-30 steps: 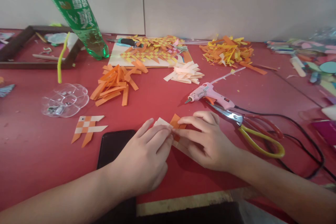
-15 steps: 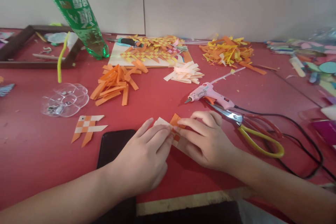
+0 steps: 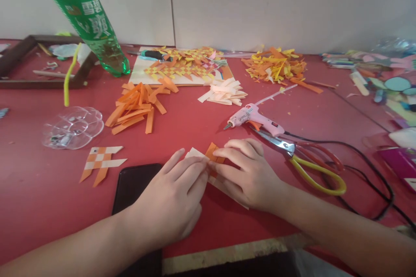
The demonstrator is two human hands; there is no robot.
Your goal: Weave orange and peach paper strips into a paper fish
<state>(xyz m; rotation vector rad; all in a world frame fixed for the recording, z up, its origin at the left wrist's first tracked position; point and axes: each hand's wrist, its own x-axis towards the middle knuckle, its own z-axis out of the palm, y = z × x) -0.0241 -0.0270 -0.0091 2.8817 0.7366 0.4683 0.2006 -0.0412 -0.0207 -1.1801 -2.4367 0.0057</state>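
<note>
Both my hands rest on the red table [image 3: 208,112], pressing down a small weave of orange and cream paper strips [image 3: 211,152]. My left hand [image 3: 177,197] lies over its left side with fingers together on the strips. My right hand [image 3: 248,173] covers the right side, fingertips pinching the strips at the middle. Most of the weave is hidden under the fingers. A finished orange and cream woven piece [image 3: 100,163] lies to the left.
A black phone [image 3: 134,186] lies under my left wrist. Scissors [image 3: 305,160] and a pink glue gun [image 3: 256,119] with its cord lie to the right. Farther back lie orange strips [image 3: 138,106], cream strips [image 3: 224,91], scraps [image 3: 276,65], a green bottle [image 3: 87,21] and a clear dish [image 3: 73,127].
The view has shifted a little, so everything sits slightly left. My hands stay on the weave, with only small finger movement.
</note>
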